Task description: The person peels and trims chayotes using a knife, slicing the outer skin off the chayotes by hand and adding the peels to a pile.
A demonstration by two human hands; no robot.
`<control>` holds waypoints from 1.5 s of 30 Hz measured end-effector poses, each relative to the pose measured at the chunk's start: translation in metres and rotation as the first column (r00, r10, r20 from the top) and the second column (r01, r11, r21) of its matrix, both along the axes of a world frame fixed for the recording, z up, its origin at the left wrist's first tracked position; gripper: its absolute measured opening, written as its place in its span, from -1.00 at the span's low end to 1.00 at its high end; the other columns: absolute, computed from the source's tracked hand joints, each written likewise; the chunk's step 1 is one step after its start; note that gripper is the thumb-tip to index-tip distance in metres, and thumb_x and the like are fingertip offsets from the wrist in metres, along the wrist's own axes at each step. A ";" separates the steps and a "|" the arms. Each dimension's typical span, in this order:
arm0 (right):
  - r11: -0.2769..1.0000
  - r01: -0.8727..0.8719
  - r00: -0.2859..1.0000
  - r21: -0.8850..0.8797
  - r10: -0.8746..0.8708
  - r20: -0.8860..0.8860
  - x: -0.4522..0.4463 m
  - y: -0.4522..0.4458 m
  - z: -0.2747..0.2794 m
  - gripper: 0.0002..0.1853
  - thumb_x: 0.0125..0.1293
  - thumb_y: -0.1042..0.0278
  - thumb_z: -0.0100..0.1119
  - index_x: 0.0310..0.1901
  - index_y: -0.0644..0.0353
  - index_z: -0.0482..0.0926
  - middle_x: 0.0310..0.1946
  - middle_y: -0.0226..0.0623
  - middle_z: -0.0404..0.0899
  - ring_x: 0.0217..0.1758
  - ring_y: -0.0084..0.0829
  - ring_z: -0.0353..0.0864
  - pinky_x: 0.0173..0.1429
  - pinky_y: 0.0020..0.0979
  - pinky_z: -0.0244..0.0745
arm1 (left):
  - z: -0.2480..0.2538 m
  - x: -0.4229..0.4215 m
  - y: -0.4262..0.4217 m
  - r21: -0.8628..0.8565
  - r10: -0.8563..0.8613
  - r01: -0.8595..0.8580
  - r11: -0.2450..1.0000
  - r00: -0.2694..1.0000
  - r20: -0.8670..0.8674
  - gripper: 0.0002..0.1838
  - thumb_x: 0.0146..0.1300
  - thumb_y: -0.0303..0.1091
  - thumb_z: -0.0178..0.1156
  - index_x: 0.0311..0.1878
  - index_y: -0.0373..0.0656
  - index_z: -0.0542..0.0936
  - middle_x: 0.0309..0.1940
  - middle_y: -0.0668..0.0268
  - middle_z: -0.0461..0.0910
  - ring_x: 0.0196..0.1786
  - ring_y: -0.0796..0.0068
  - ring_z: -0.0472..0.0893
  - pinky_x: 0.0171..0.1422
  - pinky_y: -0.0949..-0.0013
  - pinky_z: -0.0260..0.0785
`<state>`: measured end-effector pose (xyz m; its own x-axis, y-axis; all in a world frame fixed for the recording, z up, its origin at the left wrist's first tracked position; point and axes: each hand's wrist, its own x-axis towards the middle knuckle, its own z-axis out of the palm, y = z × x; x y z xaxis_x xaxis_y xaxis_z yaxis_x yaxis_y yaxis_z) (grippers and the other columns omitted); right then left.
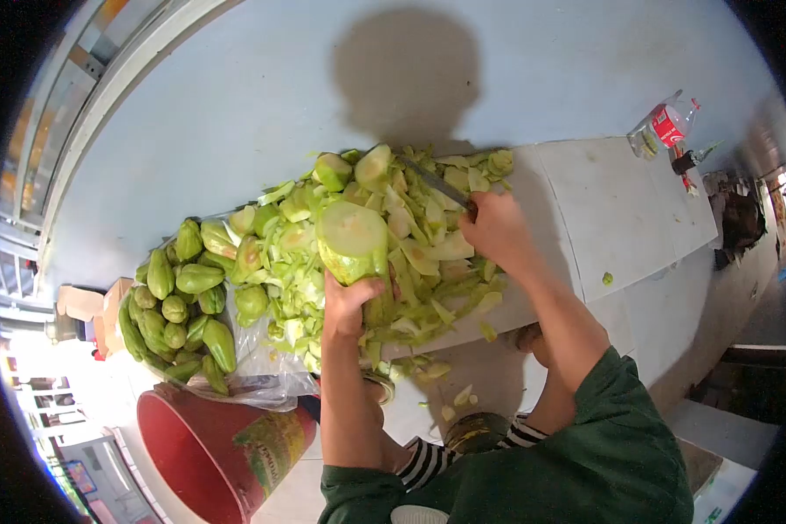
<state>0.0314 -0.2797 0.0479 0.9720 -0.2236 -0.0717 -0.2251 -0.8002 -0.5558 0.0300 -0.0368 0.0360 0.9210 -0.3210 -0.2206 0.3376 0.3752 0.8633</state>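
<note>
My left hand (351, 301) is wrapped round a large pale green chayote (352, 231), its flat cut face turned up toward me. In my right hand (495, 229) is a knife (438, 183), its dark blade pointing up and left, apart from the held chayote. Beneath both hands lies a heap of pale green slices and peelings (415, 249). Two cut chayotes (374, 168) rest at the top of this heap. Left of it, several whole green chayotes (199, 279) are piled up on clear plastic (271, 354).
A red bucket (192, 445) lies tilted at the lower left, close to my left arm. On the white board (624, 210) at right stand a plastic bottle with a red label (668, 127) and a small dark bottle (688, 161). A cardboard box (113, 314) sits beyond the whole chayotes.
</note>
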 end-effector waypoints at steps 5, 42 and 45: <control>0.995 -0.086 0.994 -0.047 0.089 0.070 -0.004 0.007 0.004 -0.76 0.11 0.22 0.24 -0.34 0.25 0.58 -0.56 -0.10 0.61 -0.42 -0.02 0.64 -0.24 -0.09 0.56 | 0.003 0.000 -0.007 0.053 0.027 -0.032 0.998 0.996 0.087 -0.55 -0.16 -0.54 0.20 -0.07 -0.37 0.48 -0.34 0.20 0.57 -0.40 0.35 0.60 -0.34 0.28 0.52; 0.850 -0.526 0.729 0.038 0.428 0.534 -0.023 0.015 -0.014 -0.75 -0.21 0.33 0.32 -0.49 0.12 0.44 -0.62 -0.27 0.43 -0.51 -0.11 0.48 -0.45 -0.19 0.34 | -0.014 -0.003 -0.007 0.682 -0.250 -0.166 0.712 0.848 0.467 -0.09 -0.36 -0.44 0.42 0.23 -0.44 0.35 -0.21 0.21 0.66 -0.15 0.46 0.62 0.06 0.40 0.44; 0.831 -0.556 0.706 -0.002 0.473 0.527 -0.024 0.015 -0.009 -0.73 -0.26 0.32 0.30 -0.48 0.09 0.42 -0.62 -0.30 0.41 -0.50 -0.15 0.49 -0.45 -0.19 0.34 | -0.016 0.002 -0.006 0.641 -0.239 -0.201 0.741 0.813 0.531 -0.05 -0.41 -0.49 0.45 0.24 -0.43 0.35 -0.21 0.21 0.68 -0.17 0.48 0.64 0.02 0.40 0.47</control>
<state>0.0074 -0.2646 0.0393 0.8421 0.2952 0.4514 0.5298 -0.6099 -0.5893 0.0320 -0.0432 0.0199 0.9341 -0.3190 0.1604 -0.2721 -0.3448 0.8984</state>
